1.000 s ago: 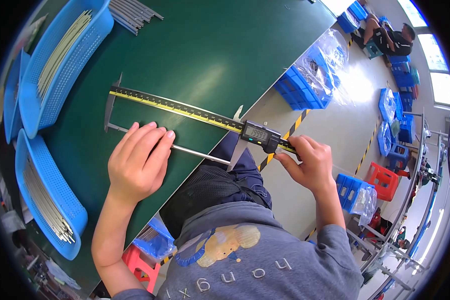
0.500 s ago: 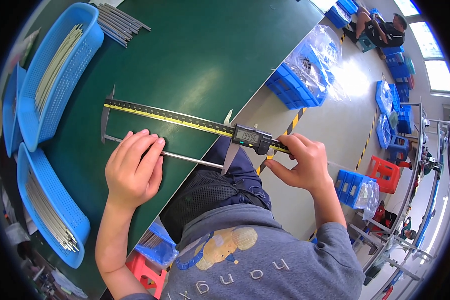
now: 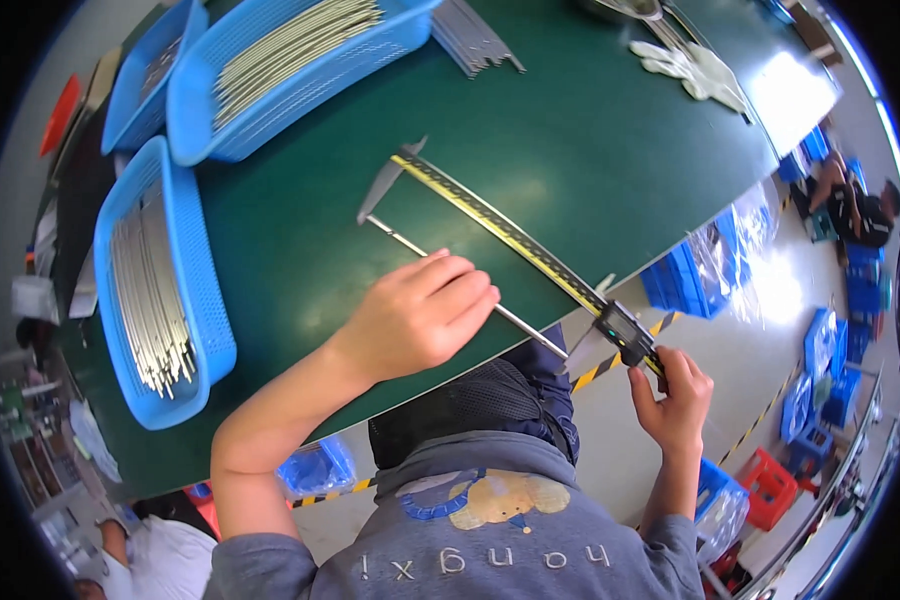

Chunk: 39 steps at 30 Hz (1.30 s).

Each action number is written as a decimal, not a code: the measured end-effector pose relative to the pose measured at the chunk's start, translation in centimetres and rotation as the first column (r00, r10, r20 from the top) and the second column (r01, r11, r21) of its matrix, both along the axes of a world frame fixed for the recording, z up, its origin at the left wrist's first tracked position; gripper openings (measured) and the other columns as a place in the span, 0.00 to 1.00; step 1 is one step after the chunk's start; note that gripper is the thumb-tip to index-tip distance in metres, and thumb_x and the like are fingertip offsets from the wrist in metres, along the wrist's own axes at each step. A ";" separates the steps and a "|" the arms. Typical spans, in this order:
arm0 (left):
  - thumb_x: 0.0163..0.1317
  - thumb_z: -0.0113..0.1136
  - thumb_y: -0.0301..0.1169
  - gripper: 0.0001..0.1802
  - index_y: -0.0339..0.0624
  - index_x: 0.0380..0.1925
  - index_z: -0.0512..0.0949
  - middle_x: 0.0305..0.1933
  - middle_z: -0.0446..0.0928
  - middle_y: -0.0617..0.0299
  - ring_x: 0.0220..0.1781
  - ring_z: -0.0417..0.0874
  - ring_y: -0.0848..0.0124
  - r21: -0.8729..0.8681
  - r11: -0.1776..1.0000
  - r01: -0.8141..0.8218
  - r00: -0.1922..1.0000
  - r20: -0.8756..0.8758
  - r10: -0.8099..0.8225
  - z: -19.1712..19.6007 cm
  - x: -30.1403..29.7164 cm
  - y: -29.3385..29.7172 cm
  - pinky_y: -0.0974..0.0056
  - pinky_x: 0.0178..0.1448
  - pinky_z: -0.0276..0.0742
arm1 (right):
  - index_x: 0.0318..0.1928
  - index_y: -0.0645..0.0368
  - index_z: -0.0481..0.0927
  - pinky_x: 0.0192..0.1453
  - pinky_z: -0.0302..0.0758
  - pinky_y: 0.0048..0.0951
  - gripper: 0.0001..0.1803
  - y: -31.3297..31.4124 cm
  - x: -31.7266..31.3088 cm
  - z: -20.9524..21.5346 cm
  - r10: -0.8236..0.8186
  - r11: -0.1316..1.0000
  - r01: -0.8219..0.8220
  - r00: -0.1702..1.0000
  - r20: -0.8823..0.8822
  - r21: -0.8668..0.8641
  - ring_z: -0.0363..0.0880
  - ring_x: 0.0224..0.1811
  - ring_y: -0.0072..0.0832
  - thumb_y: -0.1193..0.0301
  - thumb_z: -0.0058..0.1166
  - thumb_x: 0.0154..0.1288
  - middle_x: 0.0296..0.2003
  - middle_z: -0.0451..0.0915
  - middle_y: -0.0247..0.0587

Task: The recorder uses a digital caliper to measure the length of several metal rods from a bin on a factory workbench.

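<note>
A dark green table top [image 3: 590,150] fills the upper part of the view, its near edge running diagonally above a pale workshop floor where blue crates [image 3: 685,285] stand. Across the green surface lies a long digital caliper [image 3: 515,240]: a slim steel beam with a yellow graduated scale, a pointed fixed jaw at its far end, and a dark sliding head with a small display near the table edge. Between the caliper's jaws sits a thin metal rod [image 3: 400,235], straight, silvery and bare, lying roughly parallel to the beam and just beside it (its middle stretch is hidden under the palm). The left hand [image 3: 420,315] lies flat on the rod, fingers together and extended, pressing it to the table. The right hand [image 3: 675,400] is off the table edge, fingers and thumb curled and closed on the caliper's sliding head. To the left, three blue plastic baskets, among them the nearest basket [image 3: 205,310], hold bundles of similar rods. A loose bunch of rods [image 3: 475,35] lies at the far side, and white gloves [image 3: 695,65] rest near the upper right.
</note>
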<state>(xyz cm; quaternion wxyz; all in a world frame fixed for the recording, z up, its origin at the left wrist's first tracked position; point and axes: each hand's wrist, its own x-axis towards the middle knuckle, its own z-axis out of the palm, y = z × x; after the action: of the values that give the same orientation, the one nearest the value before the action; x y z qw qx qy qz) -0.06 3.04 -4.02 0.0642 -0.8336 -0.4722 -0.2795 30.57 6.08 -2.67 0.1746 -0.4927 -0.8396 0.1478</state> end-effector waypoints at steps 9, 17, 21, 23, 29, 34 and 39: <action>0.45 0.60 0.27 0.09 0.38 0.29 0.79 0.34 0.75 0.63 0.43 0.77 0.67 0.031 0.999 0.012 0.999 0.032 -0.013 -0.8 -0.1 -0.2 0.59 0.49 0.79 | 0.32 0.62 0.75 0.20 0.65 0.26 0.13 -0.1 0.2 0.0 -0.023 0.997 0.021 0.999 -0.025 -0.070 0.70 0.15 0.27 0.71 0.64 0.46 0.19 0.72 0.39; 0.44 0.59 0.26 0.09 0.41 0.30 0.81 0.35 0.76 0.63 0.42 0.79 0.67 0.032 0.999 -0.001 1.000 0.024 0.000 -0.9 0.4 -0.1 0.62 0.47 0.80 | 0.34 0.62 0.75 0.21 0.66 0.25 0.14 -0.3 0.6 0.5 -0.031 0.996 0.029 0.999 -0.026 -0.090 0.70 0.16 0.27 0.71 0.63 0.46 0.20 0.72 0.39; 0.45 0.59 0.26 0.11 0.41 0.31 0.81 0.36 0.78 0.62 0.43 0.80 0.65 -0.007 1.000 -0.004 0.999 0.032 0.004 -0.2 -0.1 -0.1 0.62 0.47 0.80 | 0.33 0.61 0.75 0.21 0.67 0.26 0.14 -0.1 0.5 0.4 -0.055 0.995 0.053 0.998 -0.012 -0.089 0.71 0.16 0.27 0.71 0.63 0.47 0.20 0.73 0.38; 0.44 0.59 0.25 0.11 0.41 0.31 0.82 0.36 0.78 0.61 0.42 0.80 0.65 -0.001 1.000 -0.014 0.999 0.033 0.014 -0.1 -0.3 -0.1 0.61 0.46 0.81 | 0.33 0.60 0.75 0.21 0.67 0.27 0.13 0.1 0.1 0.3 -0.001 0.998 -0.001 0.999 -0.036 -0.056 0.71 0.16 0.27 0.69 0.64 0.48 0.20 0.73 0.38; 0.44 0.62 0.26 0.08 0.41 0.28 0.81 0.34 0.77 0.63 0.41 0.79 0.67 0.009 1.000 -0.019 1.000 0.022 0.019 -0.2 -0.5 0.0 0.61 0.46 0.81 | 0.30 0.58 0.75 0.19 0.66 0.27 0.17 -0.2 0.1 0.2 0.004 1.000 -0.004 1.000 0.026 -0.009 0.71 0.15 0.28 0.62 0.67 0.49 0.19 0.73 0.35; 0.44 0.61 0.25 0.09 0.41 0.29 0.81 0.34 0.77 0.63 0.41 0.80 0.67 -0.001 1.000 -0.002 1.000 0.013 0.002 0.0 -0.7 0.1 0.62 0.46 0.81 | 0.29 0.57 0.74 0.19 0.66 0.27 0.18 -0.1 0.1 0.2 -0.009 1.000 0.009 0.998 0.062 0.000 0.71 0.16 0.29 0.58 0.67 0.49 0.19 0.73 0.34; 0.45 0.61 0.24 0.12 0.41 0.33 0.82 0.36 0.78 0.62 0.41 0.80 0.64 -0.024 1.000 -0.003 0.999 0.033 0.003 0.3 -0.8 0.1 0.58 0.48 0.80 | 0.29 0.56 0.75 0.20 0.67 0.28 0.18 -0.2 0.0 -0.2 0.000 1.000 -0.001 0.999 0.048 0.029 0.73 0.17 0.31 0.57 0.66 0.50 0.19 0.75 0.34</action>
<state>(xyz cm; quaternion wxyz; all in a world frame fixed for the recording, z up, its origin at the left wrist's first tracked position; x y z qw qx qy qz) -0.88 3.14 -3.68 0.0467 -0.8289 -0.4778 -0.2873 30.60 5.86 -2.83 0.1615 -0.4933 -0.8457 0.1235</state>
